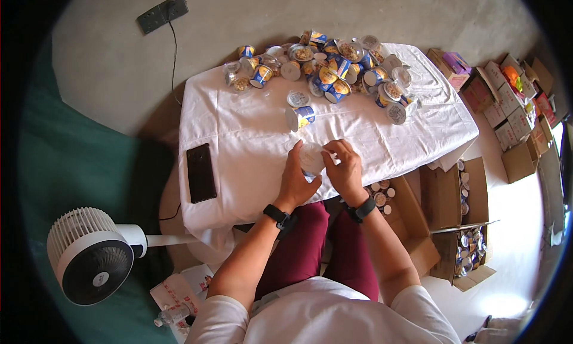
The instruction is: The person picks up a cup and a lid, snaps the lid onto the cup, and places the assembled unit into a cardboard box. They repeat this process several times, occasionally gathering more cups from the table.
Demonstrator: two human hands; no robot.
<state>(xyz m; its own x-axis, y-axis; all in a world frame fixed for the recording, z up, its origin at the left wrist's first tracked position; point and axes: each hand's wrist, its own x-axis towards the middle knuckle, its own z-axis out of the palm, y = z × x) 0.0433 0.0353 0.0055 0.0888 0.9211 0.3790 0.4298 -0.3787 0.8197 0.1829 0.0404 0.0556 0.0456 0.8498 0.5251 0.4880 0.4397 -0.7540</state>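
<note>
A small cup (pixel 311 158) with a whitish top and a bit of blue low on its side is at the table's near edge. My left hand (pixel 293 180) wraps round its left side, thumb below it. At its right rim the fingers of my right hand (pixel 345 172) are pinched together; what lies between them is too small to make out. Just beyond stands a tilted blue and yellow cup (pixel 304 115), beside a clear round lid (pixel 297 98). Farther back lies a pile of similar cups (pixel 338 66), several with clear tops showing brown pieces inside.
A white cloth (pixel 250 141) covers the table, with a black phone (pixel 202 173) at its left. A white fan (pixel 92 254) stands at the lower left. Open cardboard boxes (pixel 444 195) holding cups are on the floor at right. Stacked cartons (pixel 507 108) stand farther right.
</note>
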